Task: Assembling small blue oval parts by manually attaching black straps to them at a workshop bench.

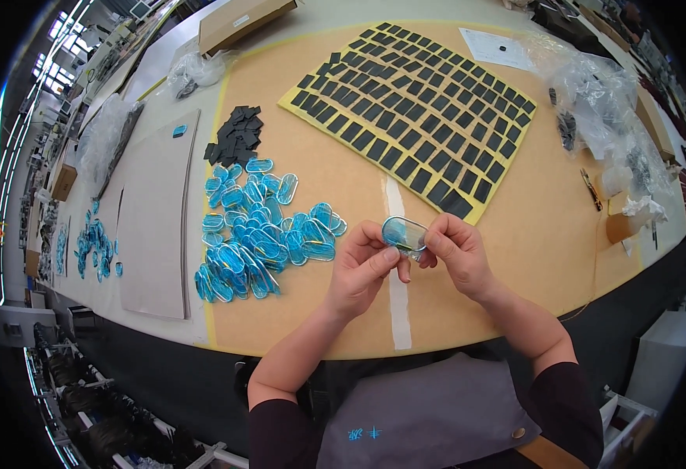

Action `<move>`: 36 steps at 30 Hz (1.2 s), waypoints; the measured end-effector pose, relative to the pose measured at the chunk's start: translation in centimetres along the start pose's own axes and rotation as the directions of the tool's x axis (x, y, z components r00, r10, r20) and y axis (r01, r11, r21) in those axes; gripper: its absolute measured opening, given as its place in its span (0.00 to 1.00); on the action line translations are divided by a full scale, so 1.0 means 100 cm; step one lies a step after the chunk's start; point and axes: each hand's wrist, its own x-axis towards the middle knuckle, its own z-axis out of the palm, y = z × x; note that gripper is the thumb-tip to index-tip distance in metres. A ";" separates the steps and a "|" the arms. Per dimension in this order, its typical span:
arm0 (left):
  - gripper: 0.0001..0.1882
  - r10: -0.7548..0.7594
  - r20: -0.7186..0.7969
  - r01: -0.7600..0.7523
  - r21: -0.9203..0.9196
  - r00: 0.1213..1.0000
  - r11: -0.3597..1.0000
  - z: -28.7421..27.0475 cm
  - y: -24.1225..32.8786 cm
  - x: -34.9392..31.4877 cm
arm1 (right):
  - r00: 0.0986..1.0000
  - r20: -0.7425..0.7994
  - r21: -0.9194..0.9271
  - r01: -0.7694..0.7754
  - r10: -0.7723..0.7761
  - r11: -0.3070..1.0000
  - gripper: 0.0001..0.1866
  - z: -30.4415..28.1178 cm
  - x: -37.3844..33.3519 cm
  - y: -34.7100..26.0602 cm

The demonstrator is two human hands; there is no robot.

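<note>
Just above the table's near side, my left hand [366,270] and my right hand [458,254] pinch an oval silver-rimmed piece with blue film [403,234] between them. My left thumb and fingers close on its left and lower edge, and my right fingertips grip its right end. What lies behind the piece is partly hidden by the fingers. To the left of my left hand spreads a loose heap of similar blue oval pieces [268,234]. Beyond the heap sits a pile of small black rectangles [237,133].
A yellow-edged board [483,211] bears rows of black rectangles. Clear plastic bags [593,94] and pointed tweezers or snips [591,190] lie right, near amber containers [623,227]. Grey flat sheets [159,227] lie left, with more blue pieces [93,242] beyond. A cardboard box [241,22] stands behind.
</note>
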 end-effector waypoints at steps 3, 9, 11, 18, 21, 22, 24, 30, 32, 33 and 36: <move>0.07 -0.002 -0.002 0.002 -0.003 1.000 1.000 0.000 -0.001 -0.002 | 1.000 -0.001 0.002 -0.003 0.003 1.000 0.11 0.000 -0.002 0.001; 0.08 -0.007 0.010 0.007 -0.009 1.000 1.000 0.000 -0.001 -0.004 | 1.000 0.013 0.024 -0.003 0.002 1.000 0.09 0.000 -0.005 0.001; 0.08 0.000 0.009 0.000 -0.004 1.000 1.000 0.001 -0.001 -0.005 | 1.000 0.025 0.024 -0.004 0.004 1.000 0.08 0.000 -0.006 0.001; 0.08 0.032 0.035 -0.032 0.010 0.999 0.999 0.001 -0.001 -0.005 | 0.995 -0.007 0.001 0.104 -0.104 0.995 0.06 0.003 -0.009 0.002; 0.08 0.039 0.019 -0.040 0.047 0.999 0.998 0.002 -0.002 -0.004 | 0.988 0.004 -0.017 0.156 -0.156 0.988 0.05 0.000 -0.009 0.004; 0.08 0.039 0.018 -0.040 0.046 0.999 0.998 0.001 -0.002 -0.004 | 0.982 0.021 -0.036 0.188 -0.187 0.982 0.05 -0.001 -0.009 0.005; 0.08 0.042 0.027 -0.043 0.047 0.999 0.998 0.001 -0.002 -0.004 | 0.980 0.028 -0.042 0.198 -0.197 0.979 0.05 -0.002 -0.008 0.006; 0.07 0.041 0.042 -0.043 0.048 0.998 0.998 0.001 -0.002 -0.005 | 0.981 0.024 -0.033 0.193 -0.192 0.981 0.05 0.000 -0.010 0.004; 0.07 0.038 0.041 -0.040 0.043 0.998 0.998 0.000 -0.002 -0.005 | 0.984 0.021 -0.028 0.178 -0.177 0.984 0.05 0.001 -0.010 0.003; 0.06 0.036 0.040 -0.037 0.039 0.999 0.999 0.000 -0.002 -0.006 | 0.987 0.020 -0.014 0.159 -0.159 0.987 0.06 0.002 -0.010 0.003; 0.07 0.013 0.024 -0.013 0.008 1.000 1.000 0.000 0.000 -0.006 | 0.992 0.021 0.002 0.128 -0.128 0.992 0.06 0.003 -0.010 0.002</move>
